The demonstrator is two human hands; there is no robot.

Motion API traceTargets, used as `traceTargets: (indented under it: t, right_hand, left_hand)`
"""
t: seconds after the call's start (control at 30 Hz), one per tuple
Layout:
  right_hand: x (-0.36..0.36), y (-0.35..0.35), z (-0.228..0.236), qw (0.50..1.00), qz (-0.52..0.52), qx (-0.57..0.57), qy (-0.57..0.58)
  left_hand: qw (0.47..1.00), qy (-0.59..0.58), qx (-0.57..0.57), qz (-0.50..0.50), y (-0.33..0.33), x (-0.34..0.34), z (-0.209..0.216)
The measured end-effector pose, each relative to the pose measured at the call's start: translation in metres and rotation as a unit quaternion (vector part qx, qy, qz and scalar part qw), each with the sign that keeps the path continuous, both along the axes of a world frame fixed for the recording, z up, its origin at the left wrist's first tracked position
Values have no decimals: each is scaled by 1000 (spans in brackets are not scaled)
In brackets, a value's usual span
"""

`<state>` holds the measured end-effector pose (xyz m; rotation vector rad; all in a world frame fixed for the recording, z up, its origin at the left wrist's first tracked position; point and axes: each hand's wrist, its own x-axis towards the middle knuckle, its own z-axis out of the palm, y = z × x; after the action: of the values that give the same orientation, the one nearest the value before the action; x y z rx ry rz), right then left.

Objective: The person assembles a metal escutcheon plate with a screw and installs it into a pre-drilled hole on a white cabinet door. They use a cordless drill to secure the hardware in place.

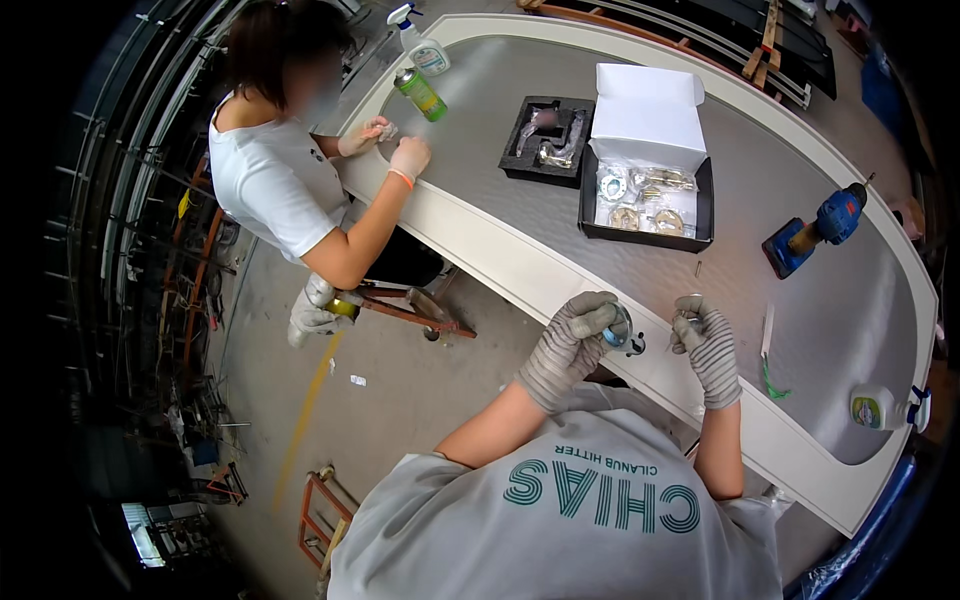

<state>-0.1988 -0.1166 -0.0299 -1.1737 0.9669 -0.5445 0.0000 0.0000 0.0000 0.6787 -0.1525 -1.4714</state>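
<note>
In my gloved left hand point(565, 352) is a round, shiny metal fitting point(621, 328), with my fingers closed round its edge above the panel's near rim. My gloved right hand point(710, 358) is to the right of it, fingertips pinched together on a small metal piece point(692, 319) whose kind I cannot make out. The two hands are apart. Just beyond them a small pin-like metal part point(698, 268) lies on the panel. A black box point(646, 238) with a raised white lid holds bagged metal fittings, farther off.
The large white-framed grey panel point(500, 240) lies flat before me. On it are a foam tray point(515, 165), a blue cordless drill point(835, 217), a white strip with green ends point(768, 335), a spray bottle point(872, 408) and a green can point(420, 95). A co-worker point(275, 175) works at the left.
</note>
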Motion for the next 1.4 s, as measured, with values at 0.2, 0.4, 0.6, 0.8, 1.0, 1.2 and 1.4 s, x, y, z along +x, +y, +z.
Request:
traceTargets:
  t: [0.2,0.4,0.6,0.8,1.0,1.2,1.4]
  right_hand:
    - [62,69,36,999,-26,-38,-28]
    - [112,115,65,998,-46,-31,-24]
    - [133,156,95,979,-113,-164,-38]
    - [148,197,134,975,-148,-150,-74]
    - [146,213,134,966,-145,-128,-169]
    - [134,199,121,962,-141,-148,-180]
    - [118,182,122,965,-126,-211,-97]
  left_hand:
    - [992,102,-51,-49,35,56,21]
    - [968,192,-122,-107,62,103,26]
    - [954,193,-123,-193,73,133,25]
    - [921,213,-137,-297,87,136,52]
    - [926,146,-109,-331,96,129,65]
    - [924,71,-154,-343,91,124,53]
    - [936,79,-103,-327,78,108,67]
